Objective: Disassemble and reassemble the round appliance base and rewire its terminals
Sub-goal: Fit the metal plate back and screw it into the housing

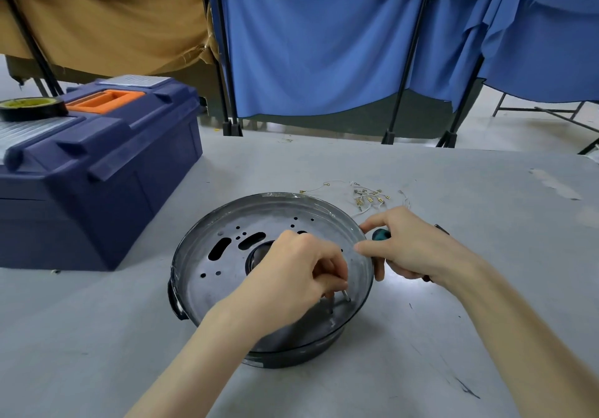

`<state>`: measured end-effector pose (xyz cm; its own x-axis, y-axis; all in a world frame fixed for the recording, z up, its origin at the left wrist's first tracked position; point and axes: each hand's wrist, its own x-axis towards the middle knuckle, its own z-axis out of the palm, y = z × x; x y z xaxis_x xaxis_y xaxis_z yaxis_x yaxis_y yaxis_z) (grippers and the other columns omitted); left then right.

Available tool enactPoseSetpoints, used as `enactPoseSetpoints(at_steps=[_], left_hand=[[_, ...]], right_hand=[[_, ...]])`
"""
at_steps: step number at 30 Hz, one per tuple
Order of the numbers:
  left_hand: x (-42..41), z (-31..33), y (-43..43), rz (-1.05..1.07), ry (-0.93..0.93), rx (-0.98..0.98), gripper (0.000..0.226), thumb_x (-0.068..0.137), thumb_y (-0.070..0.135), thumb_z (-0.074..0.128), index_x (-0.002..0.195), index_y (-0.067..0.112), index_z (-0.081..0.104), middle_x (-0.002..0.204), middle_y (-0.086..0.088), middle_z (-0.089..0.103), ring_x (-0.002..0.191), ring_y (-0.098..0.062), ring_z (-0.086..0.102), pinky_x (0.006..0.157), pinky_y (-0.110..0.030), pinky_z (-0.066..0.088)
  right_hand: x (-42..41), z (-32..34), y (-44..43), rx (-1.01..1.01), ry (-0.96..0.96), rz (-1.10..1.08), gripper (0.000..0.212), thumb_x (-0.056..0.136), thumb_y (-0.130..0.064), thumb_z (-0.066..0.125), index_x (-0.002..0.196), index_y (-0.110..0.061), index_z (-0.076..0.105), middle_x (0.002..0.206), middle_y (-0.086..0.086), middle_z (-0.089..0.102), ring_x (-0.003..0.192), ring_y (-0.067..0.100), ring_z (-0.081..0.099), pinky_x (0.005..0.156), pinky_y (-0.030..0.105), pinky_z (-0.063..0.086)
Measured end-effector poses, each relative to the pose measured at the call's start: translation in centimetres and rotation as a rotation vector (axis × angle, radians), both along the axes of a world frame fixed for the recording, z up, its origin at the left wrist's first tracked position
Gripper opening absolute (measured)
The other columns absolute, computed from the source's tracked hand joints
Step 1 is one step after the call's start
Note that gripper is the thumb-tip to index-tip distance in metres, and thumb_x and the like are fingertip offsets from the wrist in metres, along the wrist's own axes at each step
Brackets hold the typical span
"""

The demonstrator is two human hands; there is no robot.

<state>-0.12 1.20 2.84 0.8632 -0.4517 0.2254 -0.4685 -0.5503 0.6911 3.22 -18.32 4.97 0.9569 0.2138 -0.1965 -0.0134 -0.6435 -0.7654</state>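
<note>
At the far left a roll of black tape (30,109) lies flat on the closed lid of a dark blue toolbox (97,190), which has an orange handle recess (105,100). With the lid shut, what it contains cannot be seen. The toolbox stands on a grey table (453,336). Just right of it, near the middle of the table, sits the round appliance base (191,255), a shallow dark pan with its open side up. Inside lies a perforated metal plate (275,223) with slots, small holes and a round central opening. The left hand (291,275) reaches down into the pan on its right side. Its fingers are curled tight, with the tips pinching a thin metal pin (346,296) that stands up from the plate. The right hand (415,252) is at the pan's right edge, thumb and forefinger touching the rim. Its other fingers are wrapped round a screwdriver (380,234) with a teal handle. Beyond that hand, a loose cluster of white wires with brass terminals (369,199) lies on the table, apart from the base.
</note>
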Motion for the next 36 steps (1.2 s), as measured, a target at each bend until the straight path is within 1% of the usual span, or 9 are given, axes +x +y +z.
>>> enactPoseSetpoints(at_steps=[10,16,21,23,25,27,29,32,36], left_hand=[[-0.4,-0.3,-1.4,0.064,-0.029,0.213,0.018,0.077,0.004,0.073,0.071,0.02,0.068,0.074,0.005,0.068,0.077,-0.016,0.061,0.071,-0.039,0.051],[-0.5,0.1,-2.1,0.121,-0.01,0.289,0.015,0.077,0.01,0.076,0.071,0.022,0.069,0.082,0.001,0.063,0.083,-0.026,0.057,0.072,-0.038,0.05],[-1.1,0.1,-2.2,0.036,0.018,0.327,0.023,0.082,-0.005,0.056,0.087,0.01,0.073,0.094,-0.007,0.068,0.09,-0.03,0.06,0.078,-0.044,0.051],[-1.4,-0.1,-2.1,0.041,0.035,0.36,0.015,0.094,0.008,0.055,0.09,0.004,0.069,0.102,-0.005,0.06,0.095,-0.029,0.056,0.084,-0.045,0.048],[-1.8,-0.1,-1.9,0.041,0.053,0.384,0.04,0.102,0.033,0.046,0.086,0.0,0.064,0.103,-0.005,0.051,0.094,-0.028,0.051,0.086,-0.043,0.044],[-2.5,0.0,-1.8,0.034,0.077,0.348,0.053,0.098,0.05,0.043,0.083,0.002,0.06,0.101,0.001,0.046,0.091,-0.018,0.047,0.083,-0.038,0.042],[-3.3,-0.1,-1.9,0.025,0.017,0.349,0.054,0.086,0.061,0.057,0.09,0.008,0.061,0.099,0.009,0.041,0.085,-0.009,0.038,0.075,-0.03,0.039],[-4.0,-0.8,-2.0,0.083,-0.08,0.451,0.058,0.075,0.051,0.076,0.117,0.017,0.055,0.114,0.008,0.038,0.087,-0.011,0.034,0.074,-0.032,0.043],[-4.3,-1.3,-1.9,0.111,-0.189,0.536,0.039,0.088,0.038,0.066,0.117,0.012,0.061,0.123,0.004,0.038,0.107,-0.016,0.039,0.086,-0.037,0.048]], right_hand=[[0.2,-0.5,0.1,-0.055,-0.027,0.021,0.013,0.084,-0.013,0.054,0.091,-0.018,0.063,0.055,0.005,0.068,0.039,0.02,0.027,0.041,0.017,0.02],[0.2,-0.5,0.2,-0.058,-0.023,0.032,0.012,0.082,-0.012,0.051,0.085,-0.016,0.062,0.056,0.006,0.068,0.04,0.02,0.027,0.043,0.02,0.02],[0.0,-0.6,0.3,-0.038,-0.017,0.02,0.016,0.082,-0.011,0.05,0.083,-0.018,0.064,0.053,0.006,0.067,0.036,0.019,0.028,0.04,0.016,0.023],[-0.1,-0.5,0.4,-0.016,-0.017,0.003,0.019,0.083,-0.009,0.05,0.081,-0.02,0.065,0.049,0.006,0.064,0.032,0.016,0.028,0.038,0.014,0.023],[-0.1,-0.5,0.6,0.015,-0.019,-0.014,0.023,0.084,-0.007,0.05,0.077,-0.02,0.066,0.045,0.006,0.06,0.029,0.015,0.028,0.036,0.011,0.023],[-0.3,-0.4,0.7,0.03,-0.024,-0.027,0.024,0.085,-0.006,0.05,0.075,-0.02,0.066,0.039,0.004,0.056,0.028,0.015,0.027,0.036,0.01,0.023],[-0.4,-0.5,0.8,0.045,-0.022,-0.034,0.023,0.084,-0.005,0.049,0.076,-0.017,0.067,0.041,0.006,0.057,0.028,0.016,0.026,0.036,0.011,0.023],[-0.6,-0.5,0.9,0.064,-0.013,-0.038,0.019,0.085,-0.003,0.049,0.081,-0.01,0.067,0.047,0.012,0.062,0.03,0.016,0.027,0.036,0.012,0.023],[-0.6,-0.4,1.0,0.08,-0.021,-0.065,0.025,0.085,-0.002,0.05,0.075,-0.016,0.067,0.045,0.011,0.06,0.028,0.015,0.026,0.035,0.011,0.023]])
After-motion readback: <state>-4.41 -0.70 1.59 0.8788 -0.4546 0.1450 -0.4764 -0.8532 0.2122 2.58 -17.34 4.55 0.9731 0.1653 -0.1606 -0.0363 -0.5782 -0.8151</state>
